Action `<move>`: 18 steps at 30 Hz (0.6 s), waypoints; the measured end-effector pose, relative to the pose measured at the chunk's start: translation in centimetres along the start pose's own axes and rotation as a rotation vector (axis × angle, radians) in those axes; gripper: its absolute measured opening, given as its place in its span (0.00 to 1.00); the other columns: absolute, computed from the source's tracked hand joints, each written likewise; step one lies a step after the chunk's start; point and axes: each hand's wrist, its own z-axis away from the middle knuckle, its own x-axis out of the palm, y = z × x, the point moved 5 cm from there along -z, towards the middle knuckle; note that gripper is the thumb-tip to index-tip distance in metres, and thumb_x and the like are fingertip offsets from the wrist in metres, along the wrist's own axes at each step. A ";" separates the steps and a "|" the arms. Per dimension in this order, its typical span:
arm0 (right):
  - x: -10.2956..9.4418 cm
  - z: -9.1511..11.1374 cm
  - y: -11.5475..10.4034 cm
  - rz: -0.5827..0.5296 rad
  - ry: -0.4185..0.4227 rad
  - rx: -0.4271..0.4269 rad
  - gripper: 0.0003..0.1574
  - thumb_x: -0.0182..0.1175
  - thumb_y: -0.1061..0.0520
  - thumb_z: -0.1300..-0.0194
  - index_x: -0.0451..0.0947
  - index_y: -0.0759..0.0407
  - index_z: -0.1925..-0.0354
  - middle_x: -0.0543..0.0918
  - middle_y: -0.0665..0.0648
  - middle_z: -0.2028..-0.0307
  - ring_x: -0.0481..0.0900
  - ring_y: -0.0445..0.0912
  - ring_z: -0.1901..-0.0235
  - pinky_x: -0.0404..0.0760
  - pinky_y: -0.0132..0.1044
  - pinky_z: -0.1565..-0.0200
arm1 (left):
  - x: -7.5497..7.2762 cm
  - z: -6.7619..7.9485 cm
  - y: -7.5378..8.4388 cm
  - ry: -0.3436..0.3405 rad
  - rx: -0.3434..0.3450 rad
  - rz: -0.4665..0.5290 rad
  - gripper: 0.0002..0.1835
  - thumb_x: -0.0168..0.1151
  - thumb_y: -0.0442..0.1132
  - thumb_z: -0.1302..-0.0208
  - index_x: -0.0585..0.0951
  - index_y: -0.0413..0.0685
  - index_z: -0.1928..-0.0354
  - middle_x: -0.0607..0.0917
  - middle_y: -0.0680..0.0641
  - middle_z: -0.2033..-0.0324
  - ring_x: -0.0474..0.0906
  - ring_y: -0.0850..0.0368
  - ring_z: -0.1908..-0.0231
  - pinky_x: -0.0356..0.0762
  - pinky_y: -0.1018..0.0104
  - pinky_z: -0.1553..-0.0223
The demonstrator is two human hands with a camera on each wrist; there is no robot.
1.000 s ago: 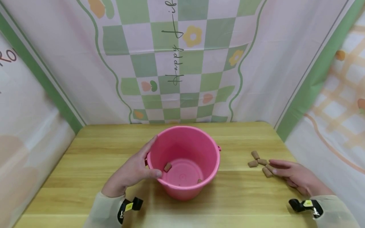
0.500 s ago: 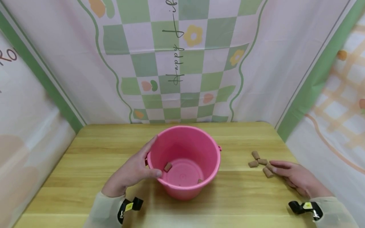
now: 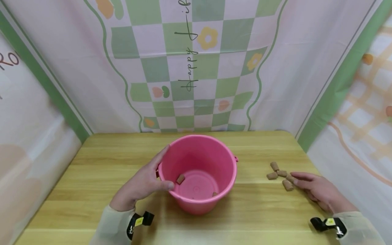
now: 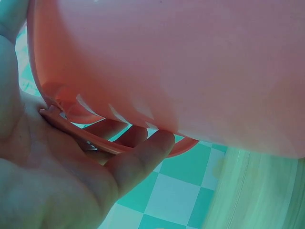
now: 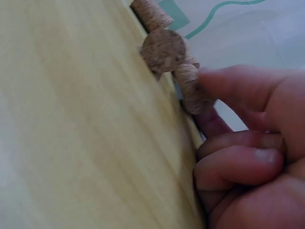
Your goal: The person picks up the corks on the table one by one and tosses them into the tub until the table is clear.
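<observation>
A pink bucket [image 3: 197,207] stands on the table with its mouth tilted toward me. My left hand [image 3: 141,185] grips its left side, thumb over the rim and fingers against the outer wall. In the left wrist view the bucket's handle [image 4: 78,135] runs between palm and fingers. One cork [image 3: 180,179] lies inside at the left, and part of another cork [image 3: 214,194] shows near the front wall. To the right, my right hand [image 3: 320,191] pinches a cork [image 5: 189,88] between thumb and finger, low at the table, its other fingers curled.
Several loose corks lie close to the right hand: a far cork [image 3: 274,166], a left cork [image 3: 272,176], a middle cork [image 3: 282,173] and a near cork [image 3: 288,185]. Printed cloth [image 3: 217,115] hangs behind the wooden table [image 3: 116,149] and along both sides.
</observation>
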 end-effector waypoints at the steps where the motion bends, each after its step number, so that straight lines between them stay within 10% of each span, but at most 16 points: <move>1: 0.0 0.0 0.0 0.001 0.000 0.000 0.22 0.65 0.56 0.31 0.80 0.48 0.39 0.82 0.37 0.54 0.82 0.39 0.60 0.83 0.36 0.59 | 0.0 0.0 0.0 -0.001 0.001 0.000 0.60 0.79 0.48 0.49 0.49 0.66 0.20 0.63 0.49 0.28 0.69 0.41 0.38 0.77 0.48 0.47; 18: -0.1 0.1 0.1 0.045 -0.007 -0.048 0.26 0.64 0.60 0.32 0.77 0.58 0.36 0.79 0.38 0.51 0.81 0.39 0.55 0.83 0.37 0.56 | 0.1 0.0 0.1 -0.001 -0.014 0.013 0.59 0.78 0.47 0.48 0.50 0.69 0.21 0.64 0.49 0.29 0.69 0.40 0.39 0.79 0.49 0.48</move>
